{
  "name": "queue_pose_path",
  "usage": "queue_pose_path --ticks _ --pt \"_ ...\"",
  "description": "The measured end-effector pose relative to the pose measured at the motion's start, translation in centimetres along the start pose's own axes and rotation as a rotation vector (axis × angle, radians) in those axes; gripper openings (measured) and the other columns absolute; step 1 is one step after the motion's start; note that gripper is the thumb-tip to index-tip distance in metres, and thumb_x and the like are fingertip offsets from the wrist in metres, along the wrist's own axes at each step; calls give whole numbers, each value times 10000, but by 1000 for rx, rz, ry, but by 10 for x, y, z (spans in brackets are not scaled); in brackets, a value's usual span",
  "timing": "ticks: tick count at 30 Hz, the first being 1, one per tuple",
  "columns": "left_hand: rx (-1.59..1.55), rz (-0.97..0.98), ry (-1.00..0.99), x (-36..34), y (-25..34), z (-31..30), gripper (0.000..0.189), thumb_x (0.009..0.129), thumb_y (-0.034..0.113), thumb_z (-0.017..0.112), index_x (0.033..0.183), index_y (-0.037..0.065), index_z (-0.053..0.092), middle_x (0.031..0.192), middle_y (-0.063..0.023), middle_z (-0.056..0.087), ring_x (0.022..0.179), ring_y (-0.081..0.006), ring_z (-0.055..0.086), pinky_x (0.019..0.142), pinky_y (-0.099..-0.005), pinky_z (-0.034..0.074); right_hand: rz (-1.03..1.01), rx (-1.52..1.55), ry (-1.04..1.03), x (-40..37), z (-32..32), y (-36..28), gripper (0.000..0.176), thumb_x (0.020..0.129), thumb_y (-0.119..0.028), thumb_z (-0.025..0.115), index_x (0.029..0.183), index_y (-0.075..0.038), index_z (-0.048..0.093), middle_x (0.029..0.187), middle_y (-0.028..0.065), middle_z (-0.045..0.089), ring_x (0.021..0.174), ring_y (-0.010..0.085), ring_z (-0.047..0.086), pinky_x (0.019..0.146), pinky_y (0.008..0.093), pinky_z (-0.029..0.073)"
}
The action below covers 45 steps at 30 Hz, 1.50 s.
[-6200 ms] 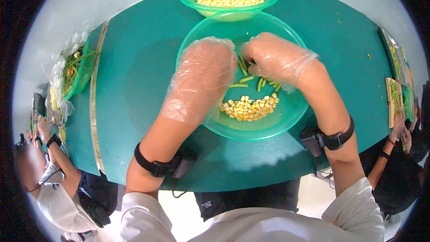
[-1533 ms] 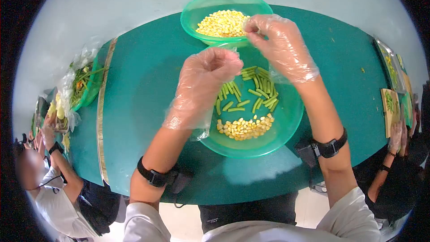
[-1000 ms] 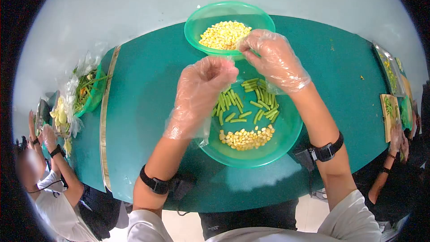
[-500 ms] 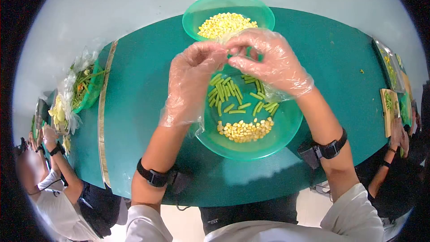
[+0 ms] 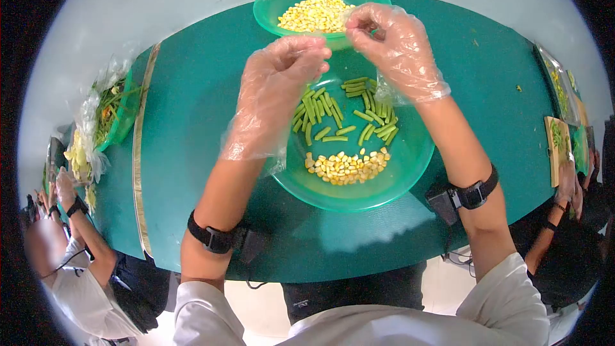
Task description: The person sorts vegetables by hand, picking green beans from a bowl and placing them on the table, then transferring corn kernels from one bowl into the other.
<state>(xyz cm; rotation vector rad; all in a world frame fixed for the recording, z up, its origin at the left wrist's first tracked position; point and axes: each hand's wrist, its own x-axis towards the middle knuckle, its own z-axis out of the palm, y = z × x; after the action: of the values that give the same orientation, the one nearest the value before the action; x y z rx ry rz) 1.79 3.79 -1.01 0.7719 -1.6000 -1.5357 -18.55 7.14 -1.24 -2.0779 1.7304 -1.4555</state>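
Observation:
Two green plastic bowls stand one behind the other. Green bean pieces (image 5: pixel 318 107) lie in the near bowl (image 5: pixel 355 202), with a curved band of yellow corn kernels (image 5: pixel 349 168) below them. More corn kernels (image 5: pixel 314 14) fill the bottom of the far bowl (image 5: pixel 272 6). My left hand (image 5: pixel 277 83), in a clear plastic glove, is above the near bowl's left side, its fingers pinched together. Likewise gloved, my right hand (image 5: pixel 398 48) is closed in a pinch by the far bowl's right rim. Whatever is between the fingertips of either hand, if anything, I cannot make out.
At left, a green basket (image 5: pixel 122 118) of vegetable scraps sits beside plastic film and another person's gloved hand (image 5: pixel 66 189). To the right are a cutting board (image 5: pixel 552 154) with chopped greens, a tray (image 5: pixel 554 83) and a co-worker's hands (image 5: pixel 567 186).
My hands, close together before, have moved apart. The right one has gone up and right towards the far bowl. The whole view has shifted slightly.

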Motion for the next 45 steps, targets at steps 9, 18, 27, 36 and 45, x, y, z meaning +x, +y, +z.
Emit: queue_pose_path --ticks 9,18,27,36,45 --pt "34 7 16 1 -4 1 297 988 224 669 1123 -40 683 1004 -81 713 894 -106 636 828 -271 530 -39 -95 20 -3 2 13 162 884 -132 652 1001 -45 723 921 167 716 852 328 705 790 414 550" --pt "1237 462 -325 -6 -14 8 301 863 23 624 1152 45 706 1076 -153 712 955 -391 659 856 -424 553 -19 -103 -10 -1 2 16 168 911 -147 655 1020 -31 710 939 131 727 808 251 684 790 357 543" --pt "1392 451 -458 -19 -13 11 398 798 6 628 1183 78 701 1159 -127 687 1031 -354 635 928 -446 532 -29 -112 -3 -4 2 12 161 908 -133 649 1017 -45 727 942 151 728 833 291 700 787 379 550" --pt "1387 395 -542 -15 -12 9 430 771 -16 627 1186 70 696 1180 -125 683 1036 -350 626 944 -448 516 -61 -32 63 -4 6 14 162 859 -178 622 902 -54 717 845 214 686 849 409 665 793 490 530" --pt "1346 385 -547 -17 -11 10 448 770 -39 588 1194 61 689 1183 -127 680 1053 -354 620 959 -448 512 -69 -118 12 -4 4 13 161 902 -134 649 1013 -43 724 952 176 726 867 330 712 786 393 556"
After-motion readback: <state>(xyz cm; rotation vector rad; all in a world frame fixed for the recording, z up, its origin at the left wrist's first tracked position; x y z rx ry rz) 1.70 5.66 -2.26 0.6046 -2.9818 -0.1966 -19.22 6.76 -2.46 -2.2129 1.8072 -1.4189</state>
